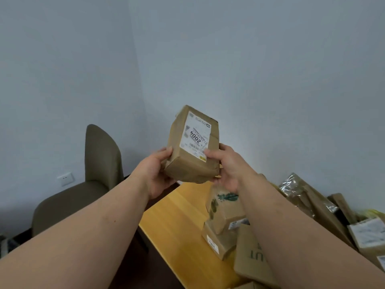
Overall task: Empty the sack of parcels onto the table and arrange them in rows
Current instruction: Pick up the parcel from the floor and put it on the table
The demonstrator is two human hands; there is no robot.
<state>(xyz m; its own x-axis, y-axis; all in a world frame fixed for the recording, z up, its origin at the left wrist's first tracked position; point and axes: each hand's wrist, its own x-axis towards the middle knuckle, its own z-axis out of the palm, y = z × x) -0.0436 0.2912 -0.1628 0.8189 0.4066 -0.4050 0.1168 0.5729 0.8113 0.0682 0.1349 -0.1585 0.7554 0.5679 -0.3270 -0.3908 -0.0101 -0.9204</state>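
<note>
A brown paper-wrapped parcel (192, 146) with a white shipping label is held up in the air above the far end of the wooden table (177, 222). My left hand (158, 174) grips its lower left side and my right hand (226, 165) grips its lower right side, thumb on the label. Below lie several more brown parcels in a loose heap, among them one with a green print (224, 205), a labelled box (218, 240) and a flat carton (252, 257). No sack is in view.
A grey-brown upholstered chair (93, 174) stands left of the table against the wall, with a wall socket (65, 178) beside it. More parcels, some with clear plastic wrap (295, 188), pile up at the right edge. Bare yellow tabletop shows left of the heap.
</note>
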